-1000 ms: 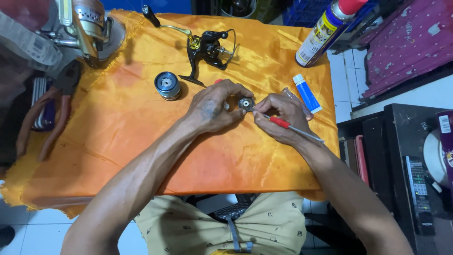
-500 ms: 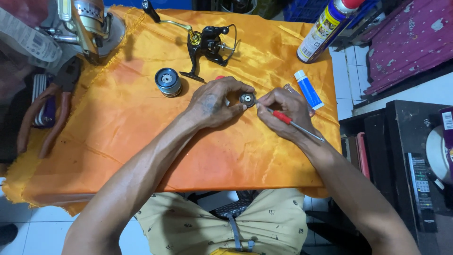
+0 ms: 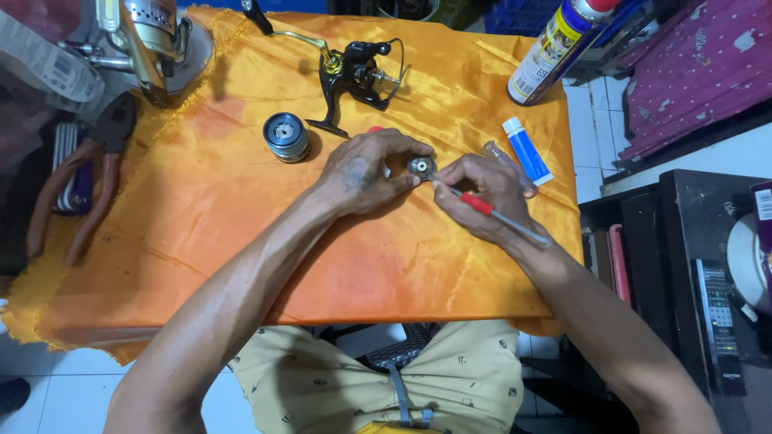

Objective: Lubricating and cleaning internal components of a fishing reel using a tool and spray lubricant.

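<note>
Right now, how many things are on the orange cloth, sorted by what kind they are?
Fishing reel bodies: 2, black reel and silver reel
Loose spools: 1, spool
Small round reel parts: 1, round part at the left hand
Thin tools: 1, red-handled tool in the right hand
Tubes: 1, blue and white tube
Total: 6

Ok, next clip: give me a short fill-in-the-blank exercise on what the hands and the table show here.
1. The table is covered with a cloth of ______ colour.
2. The left hand holds a small round ______ part between its fingertips.
3. The right hand holds a thin tool with a ______ band on its shaft, its tip at the round part.
4. The blue-and-white tube lies to the ______ of the right hand.

Missing words: orange; metal; red; right
</note>
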